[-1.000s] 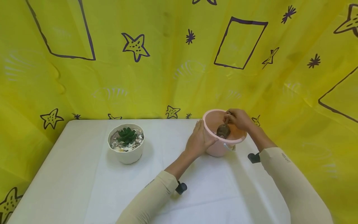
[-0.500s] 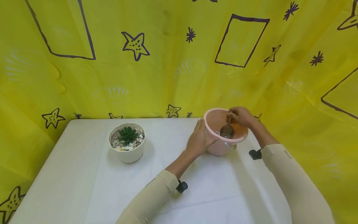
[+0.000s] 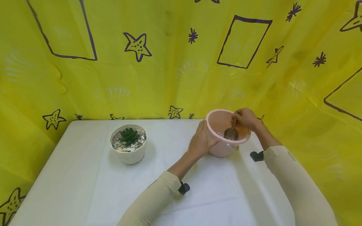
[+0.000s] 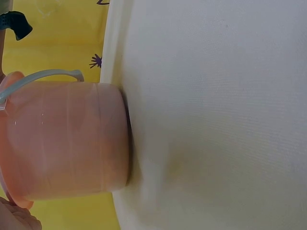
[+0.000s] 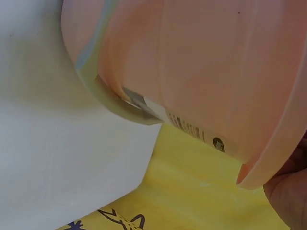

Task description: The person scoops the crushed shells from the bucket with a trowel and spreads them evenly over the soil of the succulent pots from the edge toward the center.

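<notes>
In the head view a pink bucket [image 3: 222,150] stands on the white table at the right, its pale handle [image 3: 232,147] hanging down at the front. My left hand [image 3: 198,141] rests against the bucket's left side, fingers extended up by the rim and thumb along the front below it. My right hand [image 3: 245,118] reaches over the far right rim and grips the upper end of a dark, round-headed scoop [image 3: 231,134], which points down inside the bucket. Some whitish bits show beside the scoop; the bucket's bottom is hidden by the front rim.
A white pot [image 3: 131,157] with a green succulent [image 3: 129,135] and small pale stones stands at the left of the white table [image 3: 85,182]. A yellow patterned curtain [image 3: 158,81] hangs behind the table's back edge and along the right side.
Inside the bucket the scoop has shifted a little to the right, its handle leaning further right with my right hand. My left hand has stayed at the bucket's side.
</notes>
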### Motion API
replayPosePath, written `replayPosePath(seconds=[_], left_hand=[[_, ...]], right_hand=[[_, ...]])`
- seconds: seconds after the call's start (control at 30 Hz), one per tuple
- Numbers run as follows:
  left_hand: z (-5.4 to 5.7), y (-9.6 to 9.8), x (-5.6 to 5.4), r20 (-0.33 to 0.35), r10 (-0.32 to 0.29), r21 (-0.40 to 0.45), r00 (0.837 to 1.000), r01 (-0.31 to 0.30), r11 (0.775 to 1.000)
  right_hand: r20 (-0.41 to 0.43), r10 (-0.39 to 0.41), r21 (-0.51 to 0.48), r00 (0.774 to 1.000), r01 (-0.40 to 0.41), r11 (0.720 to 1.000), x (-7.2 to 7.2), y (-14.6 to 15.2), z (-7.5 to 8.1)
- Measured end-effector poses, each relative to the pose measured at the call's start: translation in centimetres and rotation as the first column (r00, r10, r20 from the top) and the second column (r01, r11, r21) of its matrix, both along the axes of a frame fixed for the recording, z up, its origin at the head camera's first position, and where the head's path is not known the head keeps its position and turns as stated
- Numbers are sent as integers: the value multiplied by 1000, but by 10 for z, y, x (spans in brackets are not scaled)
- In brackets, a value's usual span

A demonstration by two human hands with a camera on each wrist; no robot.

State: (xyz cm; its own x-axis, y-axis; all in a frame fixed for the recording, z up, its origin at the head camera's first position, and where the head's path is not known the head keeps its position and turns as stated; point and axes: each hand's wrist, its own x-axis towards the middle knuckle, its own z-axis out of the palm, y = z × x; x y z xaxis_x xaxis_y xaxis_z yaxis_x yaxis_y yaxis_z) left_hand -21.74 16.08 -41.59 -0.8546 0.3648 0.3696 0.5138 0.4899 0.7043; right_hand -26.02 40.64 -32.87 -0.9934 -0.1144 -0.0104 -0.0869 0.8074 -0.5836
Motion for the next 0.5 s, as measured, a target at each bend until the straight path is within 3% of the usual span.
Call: replayPosePath(seconds=[0.27, 0.5], left_hand=[[-1, 1, 2, -26, 5, -11, 1000, -5, 1000], [-1, 0, 1, -44, 4, -2, 999, -4, 1000]], right_hand=[[54, -105, -47, 993, 107, 993, 12, -6, 2], [117, -293, -157, 949, 309, 938, 18, -17, 3]])
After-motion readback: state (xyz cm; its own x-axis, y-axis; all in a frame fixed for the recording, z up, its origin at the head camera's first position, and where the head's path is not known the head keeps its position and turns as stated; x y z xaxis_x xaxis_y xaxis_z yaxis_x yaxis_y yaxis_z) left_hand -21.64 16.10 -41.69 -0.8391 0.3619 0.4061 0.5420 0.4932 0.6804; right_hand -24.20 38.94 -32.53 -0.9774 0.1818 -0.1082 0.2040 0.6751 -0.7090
